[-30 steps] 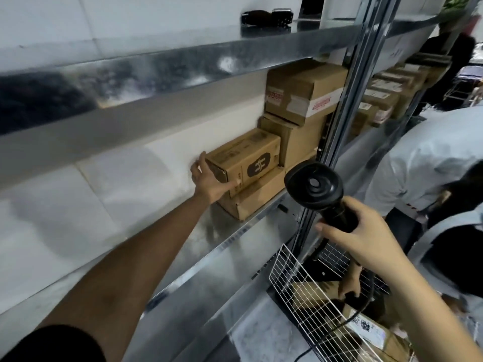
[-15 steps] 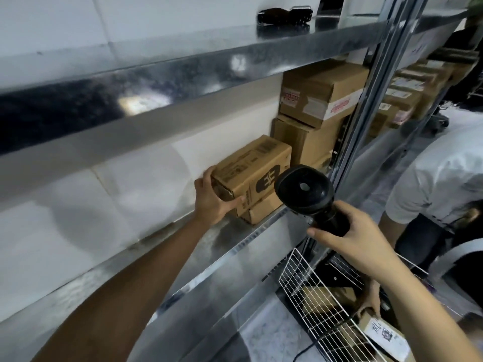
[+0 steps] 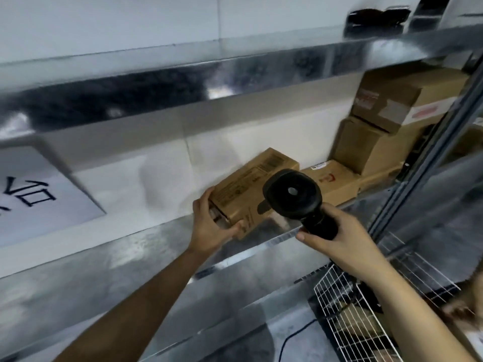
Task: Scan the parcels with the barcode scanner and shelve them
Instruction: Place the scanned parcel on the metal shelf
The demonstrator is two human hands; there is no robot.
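My left hand (image 3: 211,227) grips the near end of a long brown cardboard parcel (image 3: 251,184) with a barcode on its top face. The parcel is tilted over the metal shelf (image 3: 125,257), left of the other boxes. My right hand (image 3: 337,233) holds the handle of a black barcode scanner (image 3: 292,194), whose round head is in front of the parcel's right end. A flat brown parcel (image 3: 332,181) lies on the shelf just right of it, under a stack of bigger boxes (image 3: 386,126).
A white wire basket (image 3: 347,314) with parcels inside stands low at the right, and a black cable (image 3: 290,338) trails beside it. A grey upright post (image 3: 431,152) bounds the bay. A printed sign (image 3: 39,197) hangs on the wall at left. A dark object (image 3: 376,17) sits on the upper shelf.
My left hand has pulled the long parcel off the flat box and leftward along the shelf. The scanner has stayed in front of it. The view has swung left, away from the other person.
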